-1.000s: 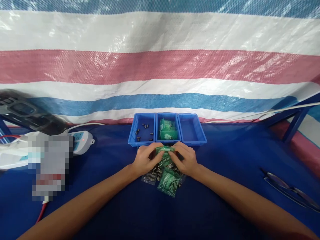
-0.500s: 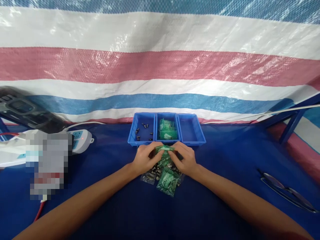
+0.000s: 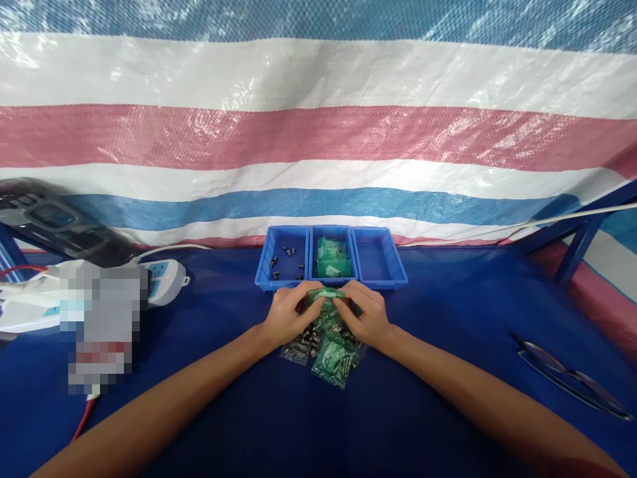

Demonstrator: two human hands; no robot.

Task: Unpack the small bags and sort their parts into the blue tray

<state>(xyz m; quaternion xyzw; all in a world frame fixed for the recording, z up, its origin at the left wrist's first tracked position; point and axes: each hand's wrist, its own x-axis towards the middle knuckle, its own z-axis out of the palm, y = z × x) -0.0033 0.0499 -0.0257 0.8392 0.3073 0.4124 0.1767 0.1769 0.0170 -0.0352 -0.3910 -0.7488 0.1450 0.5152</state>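
Observation:
Between my left hand [image 3: 289,313] and my right hand [image 3: 367,313] is a small green plastic bag [image 3: 328,294], its two sides pinched by my thumbs and fingers. Whatever lies inside it is too small to name. Beneath my hands lies a pile of loose dark screws [image 3: 313,337] and further bags. One green bag of screws [image 3: 333,360] lies at the front of the pile, beside a clear bag [image 3: 296,352] to its left. My hands partly cover the pile. Just beyond my fingers stands a blue three-part tray [image 3: 379,284].
The tray's left bin holds several dark screws [image 3: 287,251]; its middle bin holds green bags [image 3: 332,251]. On the left are a power strip [image 3: 169,282], a blurred-out device [image 3: 107,325] and a black case [image 3: 60,219]. Glasses [image 3: 572,377] lie at right. A striped sheet [image 3: 318,133] hangs behind.
The view has tilted slightly. Both hands keep their pinch on the green bag, with barely any shift.

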